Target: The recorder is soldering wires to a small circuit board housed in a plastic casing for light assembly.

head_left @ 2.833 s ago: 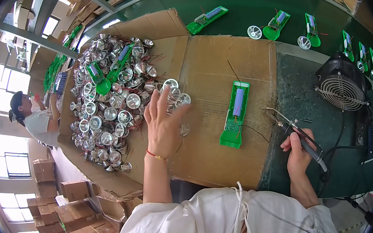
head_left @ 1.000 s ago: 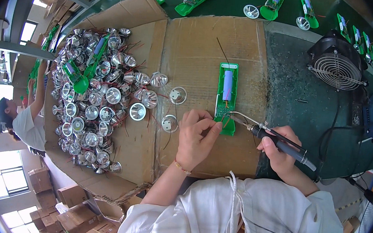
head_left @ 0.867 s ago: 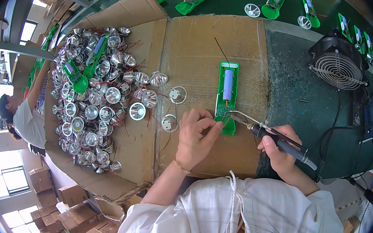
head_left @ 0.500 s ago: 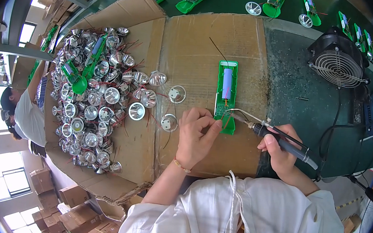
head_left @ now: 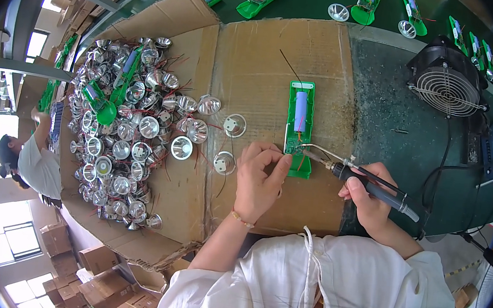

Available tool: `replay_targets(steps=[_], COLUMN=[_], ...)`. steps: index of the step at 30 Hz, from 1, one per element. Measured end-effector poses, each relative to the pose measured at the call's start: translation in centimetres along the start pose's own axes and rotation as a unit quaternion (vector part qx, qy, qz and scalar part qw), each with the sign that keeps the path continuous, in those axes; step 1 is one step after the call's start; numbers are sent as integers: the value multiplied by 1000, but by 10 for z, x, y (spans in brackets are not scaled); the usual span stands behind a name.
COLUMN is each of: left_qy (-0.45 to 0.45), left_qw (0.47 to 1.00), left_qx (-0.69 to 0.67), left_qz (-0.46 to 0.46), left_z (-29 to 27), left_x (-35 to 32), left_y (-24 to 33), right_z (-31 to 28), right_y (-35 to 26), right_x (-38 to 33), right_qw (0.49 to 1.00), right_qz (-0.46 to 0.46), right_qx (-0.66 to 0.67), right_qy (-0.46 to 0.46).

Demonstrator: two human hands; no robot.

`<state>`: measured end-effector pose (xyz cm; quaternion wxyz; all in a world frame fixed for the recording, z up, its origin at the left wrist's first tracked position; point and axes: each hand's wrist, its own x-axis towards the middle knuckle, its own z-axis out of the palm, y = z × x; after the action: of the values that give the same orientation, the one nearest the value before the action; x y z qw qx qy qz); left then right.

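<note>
A long green plastic housing (head_left: pixel 314 108) lies upright on the cardboard, holding a lilac cylindrical battery (head_left: pixel 300 113) and a small circuit board (head_left: pixel 296 149) near its lower end. My right hand (head_left: pixel 369 194) is closed round a soldering iron (head_left: pixel 369 188) with a thin curved metal tube along it. The iron's tip is at the circuit board. My left hand (head_left: pixel 261 176) is closed, thumb and fingertips pressed together at the housing's left edge; what they pinch is too small to make out. Two reflectors (head_left: pixel 235 126) with thin wires lie left of the housing.
A cardboard box (head_left: pixel 200 47) on the left holds many silver reflectors (head_left: pixel 148 125) and some green housings (head_left: pixel 105 113). More housings (head_left: pixel 363 13) lie along the far side. A fan (head_left: pixel 446 85) stands at right. Another person (head_left: pixel 36 156) works far left.
My left thumb has drawn slightly away from the board, and the red wire beside it shows less. My right hand and iron have hardly moved. The other person's arm has shifted.
</note>
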<state>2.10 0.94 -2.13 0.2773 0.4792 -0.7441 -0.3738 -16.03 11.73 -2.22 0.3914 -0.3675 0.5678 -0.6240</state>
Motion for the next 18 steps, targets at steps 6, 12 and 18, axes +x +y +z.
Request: replay_targets(steps=[6,12,18], left_qy=[-2,-4,-19], left_qw=[999,999,999], left_qx=[34,29,12], left_qz=[-10,-13,-25], left_z=[1,1,-2], left_x=[5,5,7], left_y=[-1,-1,3], right_z=[5,4,6], right_y=[2,5,5], right_x=[6,7,5], right_qw=[1000,999,999], right_qz=[7,31,26], right_qx=[-4,15,30], right_qy=[-24,-22,-9])
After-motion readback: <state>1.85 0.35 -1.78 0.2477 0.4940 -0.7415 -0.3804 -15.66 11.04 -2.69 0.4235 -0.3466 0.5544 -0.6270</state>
